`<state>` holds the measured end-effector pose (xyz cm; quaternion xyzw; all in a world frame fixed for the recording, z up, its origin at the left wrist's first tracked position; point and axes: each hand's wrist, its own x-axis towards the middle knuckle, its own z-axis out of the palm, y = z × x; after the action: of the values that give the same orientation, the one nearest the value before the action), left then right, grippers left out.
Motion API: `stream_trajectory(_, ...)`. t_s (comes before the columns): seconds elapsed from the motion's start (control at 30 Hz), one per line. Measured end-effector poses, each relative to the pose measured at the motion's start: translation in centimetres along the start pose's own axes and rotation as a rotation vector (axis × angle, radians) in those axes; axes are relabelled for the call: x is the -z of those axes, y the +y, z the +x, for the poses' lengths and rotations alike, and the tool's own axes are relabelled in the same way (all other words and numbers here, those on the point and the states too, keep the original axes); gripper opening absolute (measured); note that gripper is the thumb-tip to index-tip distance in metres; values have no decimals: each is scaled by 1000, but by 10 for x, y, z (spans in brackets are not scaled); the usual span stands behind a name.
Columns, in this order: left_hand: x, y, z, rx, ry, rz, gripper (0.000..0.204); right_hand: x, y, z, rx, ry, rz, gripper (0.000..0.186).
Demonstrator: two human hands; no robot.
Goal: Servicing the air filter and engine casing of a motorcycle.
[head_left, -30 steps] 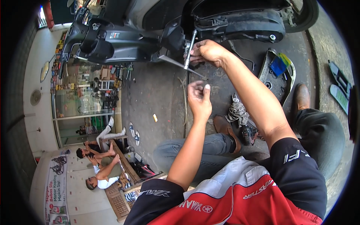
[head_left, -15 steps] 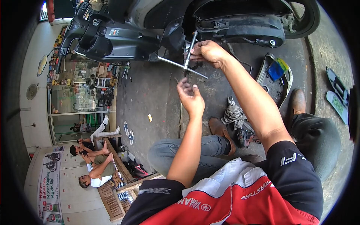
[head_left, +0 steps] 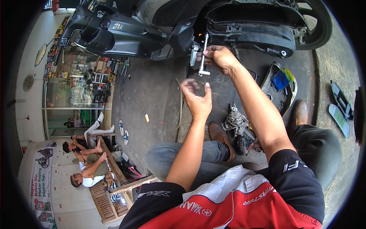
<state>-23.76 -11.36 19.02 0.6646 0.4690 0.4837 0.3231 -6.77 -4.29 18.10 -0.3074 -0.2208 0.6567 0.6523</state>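
Observation:
My right hand (head_left: 222, 59) has its fingers closed round the shaft of a metal T-handle wrench (head_left: 202, 65). The wrench's upper end meets the underside of a dark scooter (head_left: 253, 34), where the exact contact spot is hard to make out. Its crossbar is at the lower end, seen foreshortened. Just below that crossbar is my left hand (head_left: 199, 104), holding nothing, with thumb and fingers apart. Its fingertips are smeared by motion and do not touch the wrench.
On the floor lie a grey rag (head_left: 235, 121), a power tool (head_left: 244, 144) and a tray-like cover (head_left: 292, 89) holding a blue-yellow packet (head_left: 283, 78) and small parts. Dark panels (head_left: 339, 118) lie at the right. Two people sit on a wooden bench (head_left: 103, 198) at the lower left.
The wrench's crossbar has turned from stretching wide across the view to nearly end-on. My left hand's fingers have spread beneath it. My right hand stays on the shaft; the whole view has shifted slightly.

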Motion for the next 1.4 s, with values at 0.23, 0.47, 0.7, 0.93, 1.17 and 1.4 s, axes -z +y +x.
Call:
stream_trajectory(0.23,-1,5,21,879,-147,-908,26,0,-2,2,22,-9,8,18)
stream_trajectory(0.47,-5,-2,31,-239,0,373,21,-2,-1,-7,-172,-222,-115,26)
stream_trajectory(0.7,-3,-9,16,967,-173,-1087,18,-10,6,-6,-101,-98,-145,20)
stream_trajectory(0.93,-4,-9,40,580,-7,-1026,30,-10,3,-6,-102,-132,-82,18)
stream_trajectory(1.17,-16,6,4,-546,63,463,29,-2,-7,-2,-56,-99,-70,17)
stream_trajectory(1.4,-9,-3,22,999,-191,-1007,57,-4,-8,-2,-58,-51,-74,19)
